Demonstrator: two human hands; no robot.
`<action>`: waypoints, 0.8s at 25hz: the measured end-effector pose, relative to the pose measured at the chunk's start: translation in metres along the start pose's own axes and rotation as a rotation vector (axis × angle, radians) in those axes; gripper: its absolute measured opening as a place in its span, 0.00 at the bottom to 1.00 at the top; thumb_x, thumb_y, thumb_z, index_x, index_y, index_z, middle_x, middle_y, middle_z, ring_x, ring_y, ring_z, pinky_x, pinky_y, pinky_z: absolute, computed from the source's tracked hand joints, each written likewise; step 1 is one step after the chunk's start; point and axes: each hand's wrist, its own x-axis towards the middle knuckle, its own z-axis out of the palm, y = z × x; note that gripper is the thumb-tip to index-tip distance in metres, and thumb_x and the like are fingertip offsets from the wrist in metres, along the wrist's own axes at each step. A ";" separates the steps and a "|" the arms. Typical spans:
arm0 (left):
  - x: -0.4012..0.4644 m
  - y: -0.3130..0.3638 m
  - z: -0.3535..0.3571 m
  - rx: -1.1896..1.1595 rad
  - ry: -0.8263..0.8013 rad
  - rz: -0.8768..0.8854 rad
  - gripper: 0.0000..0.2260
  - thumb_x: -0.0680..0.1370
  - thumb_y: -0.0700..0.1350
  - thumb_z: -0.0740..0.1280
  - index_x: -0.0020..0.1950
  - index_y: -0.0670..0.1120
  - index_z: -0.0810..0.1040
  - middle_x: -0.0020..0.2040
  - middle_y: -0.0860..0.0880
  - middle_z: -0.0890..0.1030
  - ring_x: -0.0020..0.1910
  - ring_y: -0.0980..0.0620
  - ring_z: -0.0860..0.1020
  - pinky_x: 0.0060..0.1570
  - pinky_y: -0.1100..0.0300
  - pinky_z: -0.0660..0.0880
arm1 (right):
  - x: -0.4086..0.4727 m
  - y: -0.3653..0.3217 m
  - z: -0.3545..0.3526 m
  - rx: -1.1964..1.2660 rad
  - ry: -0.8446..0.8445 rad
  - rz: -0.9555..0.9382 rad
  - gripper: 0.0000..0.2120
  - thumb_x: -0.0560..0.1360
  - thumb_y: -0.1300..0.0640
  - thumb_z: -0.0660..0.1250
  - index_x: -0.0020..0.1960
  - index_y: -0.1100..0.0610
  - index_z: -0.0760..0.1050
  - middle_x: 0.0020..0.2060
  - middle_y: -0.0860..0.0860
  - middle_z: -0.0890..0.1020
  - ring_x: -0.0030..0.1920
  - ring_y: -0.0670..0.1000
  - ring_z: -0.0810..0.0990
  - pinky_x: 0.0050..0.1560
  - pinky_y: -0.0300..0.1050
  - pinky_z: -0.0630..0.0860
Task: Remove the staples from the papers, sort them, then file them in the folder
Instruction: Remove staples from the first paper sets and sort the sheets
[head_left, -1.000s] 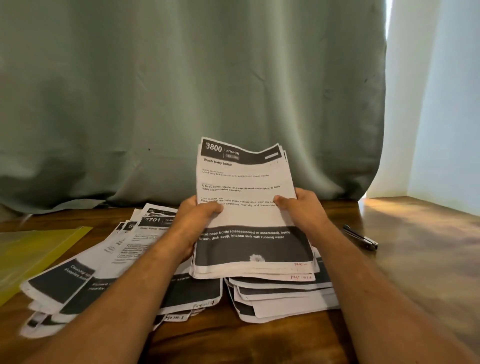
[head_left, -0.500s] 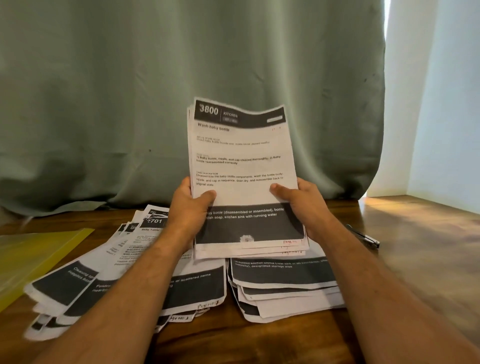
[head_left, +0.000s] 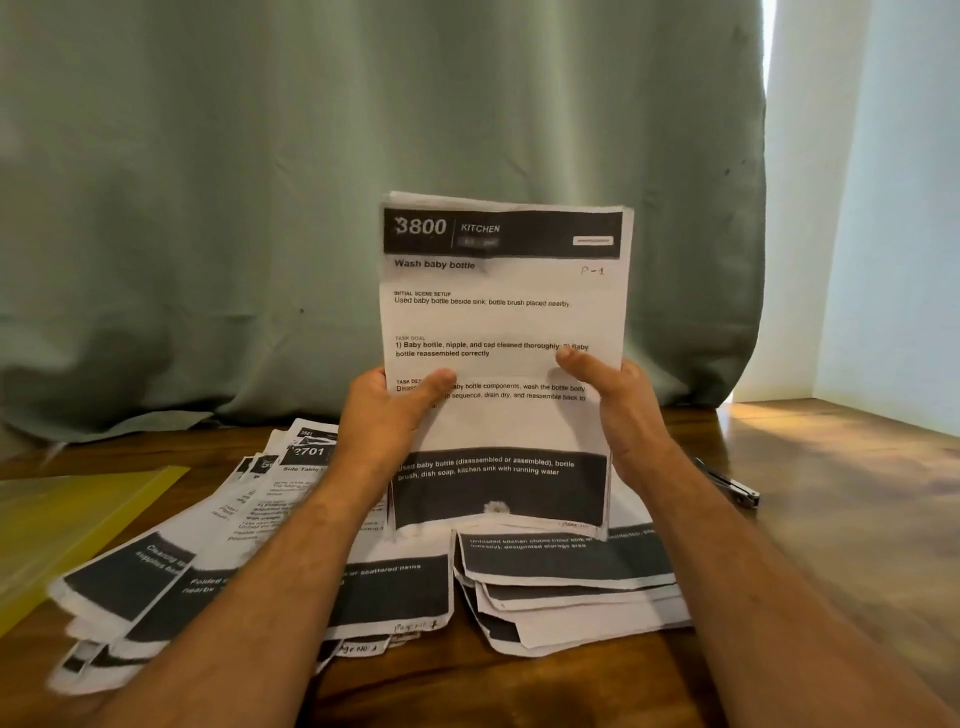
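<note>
I hold a stack of papers (head_left: 501, 312) upright in front of me; its top sheet is headed "3800 Kitchen, Wash baby bottle". My left hand (head_left: 387, 415) grips the stack's left edge, thumb on the front. My right hand (head_left: 618, 400) grips the right edge the same way. Below it a pile of papers (head_left: 566, 582) lies flat on the wooden table. A fanned spread of more papers (head_left: 171, 566) lies to the left, partly under my left forearm. A yellow folder (head_left: 67, 519) lies at the far left. A metal staple remover (head_left: 732, 486) rests right of my right arm.
A grey-green curtain (head_left: 311, 208) hangs behind the table's far edge. A pale wall (head_left: 883, 208) closes the right side. Bare wooden table (head_left: 831, 519) shows to the right of the piles.
Both hands have lifted the held stack up off the right-hand pile and raised it upright, uncovering the top sheet of the pile beneath.
</note>
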 end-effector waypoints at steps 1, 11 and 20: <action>0.000 -0.001 0.001 0.014 -0.007 -0.016 0.07 0.74 0.49 0.75 0.50 0.52 0.83 0.46 0.55 0.87 0.46 0.55 0.86 0.49 0.56 0.82 | 0.001 0.001 0.000 -0.039 0.015 -0.003 0.11 0.74 0.58 0.72 0.56 0.57 0.79 0.47 0.53 0.87 0.42 0.53 0.87 0.38 0.41 0.81; -0.004 0.014 -0.002 -0.060 0.018 -0.052 0.16 0.75 0.59 0.70 0.54 0.49 0.82 0.45 0.51 0.87 0.44 0.51 0.86 0.43 0.55 0.83 | -0.003 -0.005 0.004 0.049 0.011 -0.049 0.09 0.75 0.58 0.71 0.55 0.56 0.78 0.47 0.53 0.87 0.45 0.55 0.86 0.43 0.48 0.83; -0.004 0.012 0.003 -0.001 0.039 -0.053 0.06 0.79 0.53 0.69 0.46 0.53 0.82 0.40 0.56 0.87 0.41 0.56 0.86 0.42 0.59 0.82 | 0.000 0.004 0.008 -0.219 0.050 -0.081 0.14 0.75 0.55 0.73 0.59 0.55 0.77 0.50 0.48 0.86 0.43 0.49 0.86 0.43 0.45 0.83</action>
